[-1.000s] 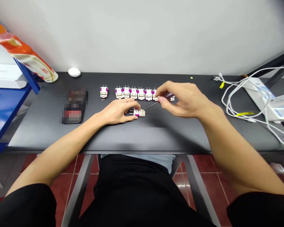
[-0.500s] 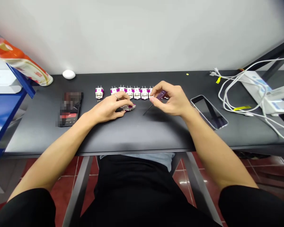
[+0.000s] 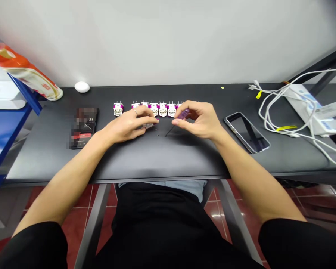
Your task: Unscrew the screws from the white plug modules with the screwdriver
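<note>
Head view, right hand [image 3: 198, 120] pinching a purple-handled screwdriver [image 3: 184, 114], left hand [image 3: 126, 127] curled around what looks like a white plug [image 3: 149, 126]

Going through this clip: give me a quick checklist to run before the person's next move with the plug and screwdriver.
1. Left hand holding the small white plug: ok, though fingers hide most of it.
2. Right hand gripping the purple-handled precision screwdriver: ok.
3. Screwdriver tip on the plug: not ok; it points down toward the black tabletop, apart from the plug.
4. Tiny specks beside the plug are screws: cannot tell, too small.
5. Row of white and magenta plugs lined up behind the hands: ok.
</note>
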A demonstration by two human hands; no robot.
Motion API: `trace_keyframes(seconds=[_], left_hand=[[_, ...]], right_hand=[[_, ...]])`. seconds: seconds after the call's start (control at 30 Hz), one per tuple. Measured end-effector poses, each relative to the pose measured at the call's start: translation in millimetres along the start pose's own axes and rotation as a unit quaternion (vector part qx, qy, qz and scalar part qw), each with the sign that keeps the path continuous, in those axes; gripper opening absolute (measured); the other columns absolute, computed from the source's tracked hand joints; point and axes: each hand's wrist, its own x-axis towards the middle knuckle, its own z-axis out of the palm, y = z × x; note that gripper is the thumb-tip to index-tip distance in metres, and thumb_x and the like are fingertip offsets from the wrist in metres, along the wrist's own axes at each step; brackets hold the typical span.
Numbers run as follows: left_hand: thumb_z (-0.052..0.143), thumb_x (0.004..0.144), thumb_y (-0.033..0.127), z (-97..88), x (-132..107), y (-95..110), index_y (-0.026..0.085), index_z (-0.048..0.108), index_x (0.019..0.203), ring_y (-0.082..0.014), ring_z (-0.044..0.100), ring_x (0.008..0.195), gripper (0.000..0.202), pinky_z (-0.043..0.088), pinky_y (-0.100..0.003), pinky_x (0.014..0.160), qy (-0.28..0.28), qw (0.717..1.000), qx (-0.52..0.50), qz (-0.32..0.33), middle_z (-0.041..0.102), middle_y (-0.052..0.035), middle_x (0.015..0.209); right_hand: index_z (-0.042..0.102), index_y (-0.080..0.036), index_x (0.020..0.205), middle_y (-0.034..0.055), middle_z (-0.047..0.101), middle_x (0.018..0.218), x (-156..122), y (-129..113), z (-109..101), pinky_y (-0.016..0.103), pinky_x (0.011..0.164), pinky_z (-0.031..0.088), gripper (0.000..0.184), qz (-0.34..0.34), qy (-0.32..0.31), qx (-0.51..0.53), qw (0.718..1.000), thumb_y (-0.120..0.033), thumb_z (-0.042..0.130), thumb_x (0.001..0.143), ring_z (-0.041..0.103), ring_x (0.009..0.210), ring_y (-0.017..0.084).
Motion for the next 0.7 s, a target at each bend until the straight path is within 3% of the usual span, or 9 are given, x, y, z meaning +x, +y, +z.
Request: trace_keyframes(seconds=[0.1, 0.17, 0.23, 0.3, 0.37, 0.43, 0.53, 0.7], left_hand=[[0.066, 0.097, 0.024, -15.9, -2.2, -3.1, 0.025, 0.079, 0.136, -0.0260, 0.073, 0.123, 0.041, 0.059, -0.042, 0.111, 0.016, 0.998, -0.002, -0.059, 0.077, -0.0103, 0.135], [0.067, 0.092, 0.026, -28.6, -4.1, -4.2, 0.024, 0.080, 0.131, -0.0245, 0.075, 0.112, 0.041, 0.060, -0.040, 0.106, -0.021, 0.996, -0.010, -0.087, 0.080, -0.0089, 0.127], [0.068, 0.087, 0.029, -40.2, -6.4, -4.7, 0.024, 0.081, 0.129, -0.0229, 0.076, 0.102, 0.044, 0.060, -0.036, 0.098, -0.078, 0.990, -0.016, -0.116, 0.083, -0.0065, 0.121], [0.068, 0.084, 0.030, -48.9, -8.9, -4.3, 0.024, 0.082, 0.127, -0.0229, 0.077, 0.098, 0.046, 0.060, -0.035, 0.094, -0.104, 0.986, -0.016, -0.132, 0.085, -0.0054, 0.120], [0.067, 0.081, 0.030, -54.0, -10.8, -2.7, 0.025, 0.084, 0.123, -0.0228, 0.078, 0.096, 0.046, 0.060, -0.034, 0.092, -0.122, 0.982, -0.013, -0.142, 0.087, -0.0039, 0.119], [0.067, 0.079, 0.031, -55.5, -11.4, -0.3, 0.027, 0.085, 0.119, -0.0227, 0.078, 0.095, 0.044, 0.060, -0.033, 0.090, -0.144, 0.979, -0.020, -0.146, 0.087, -0.0022, 0.116], [0.067, 0.079, 0.030, -53.2, -9.8, 3.2, 0.027, 0.085, 0.117, -0.0232, 0.078, 0.098, 0.042, 0.061, -0.032, 0.092, -0.175, 0.973, -0.043, -0.143, 0.087, -0.0019, 0.115], [0.065, 0.083, 0.027, -50.0, -7.2, 4.5, 0.025, 0.084, 0.125, -0.0266, 0.075, 0.119, 0.046, 0.060, -0.038, 0.109, -0.172, 0.976, -0.066, -0.120, 0.081, -0.0069, 0.134]], right_hand=[[0.067, -0.027, 0.090, 0.0004, 0.069, 0.084, 2.0, 0.9, 0.7, 0.037, 0.068, 0.059, 0.050, 0.001, 0.029, 0.063, 0.998, -0.075, 0.081, 0.096, 0.065, 0.069, 0.017], [0.062, -0.028, 0.090, 0.0009, 0.066, 0.084, 2.6, 1.5, -0.9, 0.039, 0.073, 0.060, 0.053, -0.002, 0.028, 0.072, 0.997, -0.078, 0.066, 0.105, 0.066, 0.072, 0.019], [0.060, -0.028, 0.090, 0.0008, 0.065, 0.083, 2.4, 1.2, -2.6, 0.038, 0.074, 0.058, 0.050, -0.006, -0.020, 0.027, 0.999, -0.073, 0.057, 0.112, 0.064, 0.074, 0.019], [0.066, -0.026, 0.093, 0.0018, 0.069, 0.085, 1.6, 0.2, -2.3, 0.037, 0.075, 0.054, 0.042, -0.029, -0.110, -0.064, 0.991, -0.063, 0.061, 0.112, 0.063, 0.076, 0.019], [0.076, -0.024, 0.105, 0.0061, 0.079, 0.100, 0.8, -0.3, 0.9, 0.037, 0.080, 0.054, 0.032, -0.052, -0.209, -0.126, 0.968, -0.055, 0.071, 0.107, 0.068, 0.086, 0.021], [0.080, -0.023, 0.124, 0.0103, 0.084, 0.117, 0.4, 1.0, 5.6, 0.037, 0.084, 0.057, 0.033, -0.042, -0.270, -0.134, 0.952, -0.049, 0.076, 0.104, 0.074, 0.097, 0.024], [0.081, -0.022, 0.136, 0.0123, 0.085, 0.125, 0.7, 5.4, 11.5, 0.036, 0.086, 0.058, 0.037, -0.027, -0.283, -0.116, 0.952, -0.043, 0.073, 0.106, 0.076, 0.102, 0.024], [0.085, -0.022, 0.129, 0.0098, 0.086, 0.117, 5.4, 7.1, 17.5, 0.033, 0.083, 0.055, 0.031, -0.033, -0.282, -0.109, 0.953, -0.037, 0.070, 0.106, 0.074, 0.093, 0.020]])
